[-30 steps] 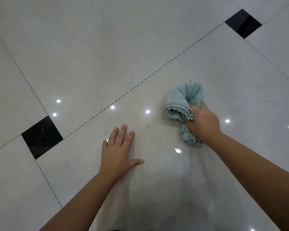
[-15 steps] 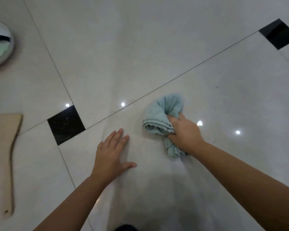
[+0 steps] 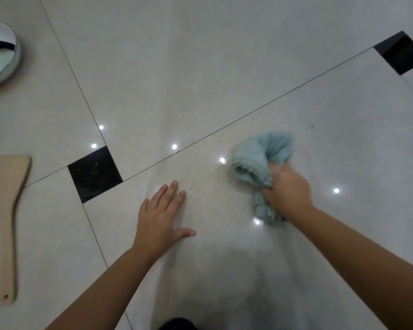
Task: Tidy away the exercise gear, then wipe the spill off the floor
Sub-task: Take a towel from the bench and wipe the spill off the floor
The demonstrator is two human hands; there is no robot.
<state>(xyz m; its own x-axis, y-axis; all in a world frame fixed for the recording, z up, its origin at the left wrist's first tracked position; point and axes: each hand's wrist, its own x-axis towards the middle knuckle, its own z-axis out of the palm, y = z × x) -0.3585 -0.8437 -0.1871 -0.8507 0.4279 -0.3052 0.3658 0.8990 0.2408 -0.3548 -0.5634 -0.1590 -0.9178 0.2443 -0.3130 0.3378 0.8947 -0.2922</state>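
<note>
Two stages, and we judge ourselves in the second: our right hand (image 3: 287,191) grips the cloth (image 3: 255,160) on the floor (image 3: 200,67), left hand (image 3: 161,217) flat and open beside it; no gear in view, wiping under way

Wooden spatula (image 3: 7,222) lay flat at left edge, blade far, handle near, 1 hole in handle end. Round shiny bowl (image 3: 0,55) sat well beyond it, top-left, partly cropped.

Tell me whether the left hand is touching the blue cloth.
Apart. Head view shows bare floor between the flat left hand and the blue cloth.
</note>
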